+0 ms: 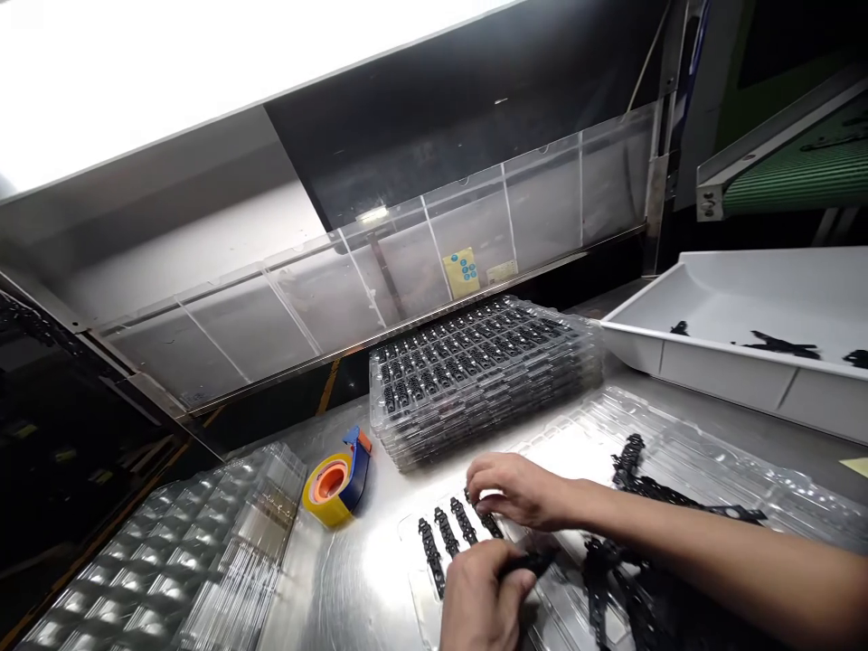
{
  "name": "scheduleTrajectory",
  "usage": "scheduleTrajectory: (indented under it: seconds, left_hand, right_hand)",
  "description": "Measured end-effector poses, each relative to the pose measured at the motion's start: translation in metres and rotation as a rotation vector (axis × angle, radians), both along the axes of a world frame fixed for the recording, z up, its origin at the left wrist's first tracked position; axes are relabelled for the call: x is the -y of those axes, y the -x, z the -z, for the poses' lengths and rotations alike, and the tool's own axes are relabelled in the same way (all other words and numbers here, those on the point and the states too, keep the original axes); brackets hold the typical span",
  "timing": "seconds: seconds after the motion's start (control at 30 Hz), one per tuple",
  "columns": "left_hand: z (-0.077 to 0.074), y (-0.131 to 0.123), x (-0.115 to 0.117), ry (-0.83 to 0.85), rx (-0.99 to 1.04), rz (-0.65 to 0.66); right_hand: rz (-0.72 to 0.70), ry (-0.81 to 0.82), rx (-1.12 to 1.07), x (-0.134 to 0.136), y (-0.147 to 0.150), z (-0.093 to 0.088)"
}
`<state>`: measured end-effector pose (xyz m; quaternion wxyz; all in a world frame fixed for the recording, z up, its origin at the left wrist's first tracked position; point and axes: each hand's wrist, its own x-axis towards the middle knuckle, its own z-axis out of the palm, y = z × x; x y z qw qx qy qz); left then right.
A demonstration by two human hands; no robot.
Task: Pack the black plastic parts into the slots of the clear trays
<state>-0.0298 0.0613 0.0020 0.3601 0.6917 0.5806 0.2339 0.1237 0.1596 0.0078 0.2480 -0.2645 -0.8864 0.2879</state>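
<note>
Several narrow black plastic parts [429, 547] lie side by side in the slots of a clear plastic tray [415, 579] on the metal table. My right hand [519, 490] reaches in from the right, its fingers closed over a black part at the end of that row. Lower down, my left hand [478, 597] is closed, with dark black parts [533, 562] pinched between thumb and fingers; how many cannot be made out. A loose pile of black parts [630, 579] rests on the tray's right side, partly hidden under my right forearm.
A stack of filled clear trays [488, 416] stands behind my hands. Further left are a tape dispenser [339, 484] and stacked clear trays [169, 551]. At the right, a white bin [732, 362] holds some black parts, below a green conveyor belt [800, 181].
</note>
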Motion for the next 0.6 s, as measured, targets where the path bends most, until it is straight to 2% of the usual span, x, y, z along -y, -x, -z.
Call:
scheduleTrajectory:
  seconds: [0.13, 0.27, 0.33, 0.4, 0.53, 0.6]
  left_hand:
    - [0.005, 0.008, -0.004, 0.002, 0.216, -0.196]
    - [0.01, 0.002, -0.005, 0.064, 0.372, -0.245]
    - [0.012, -0.002, -0.005, 0.055, 0.413, -0.252]
    - [0.013, -0.003, -0.005, 0.053, 0.448, -0.26]
    - [0.013, -0.003, -0.007, 0.152, 0.608, -0.304]
    - [0.013, -0.002, -0.009, 0.187, 0.651, -0.326]
  right_hand:
    - [0.035, 0.23, 0.031, 0.025, -0.034, -0.023]
    - [0.138, 0.498, -0.08, 0.041, -0.045, -0.021]
    - [0.165, 0.553, -0.168, 0.042, -0.043, -0.017]
    - [0.18, 0.46, -0.222, 0.041, -0.042, -0.016]
    - [0.141, 0.135, -0.202, 0.041, -0.041, -0.019]
    - [0.127, 0.091, -0.207, 0.04, -0.045, -0.02]
